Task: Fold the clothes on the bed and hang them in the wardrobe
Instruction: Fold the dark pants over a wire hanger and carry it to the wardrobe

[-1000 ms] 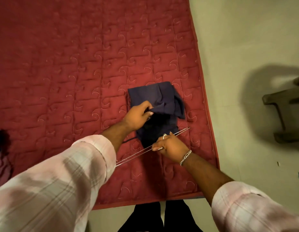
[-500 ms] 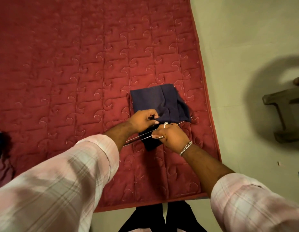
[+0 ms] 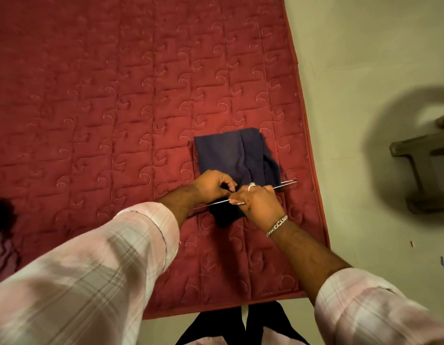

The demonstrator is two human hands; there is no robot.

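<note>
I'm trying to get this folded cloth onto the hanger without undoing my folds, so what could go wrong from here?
1. The dark folded cloth is already loose and bunched at its right edge, so pulling it through the metal hanger may undo the fold.
2. Your left hand and right hand both crowd one short stretch of the rod, so its free end could tilt and the cloth could slide off.
3. All this sits near the mattress edge, so a slip may land on the floor.
</note>
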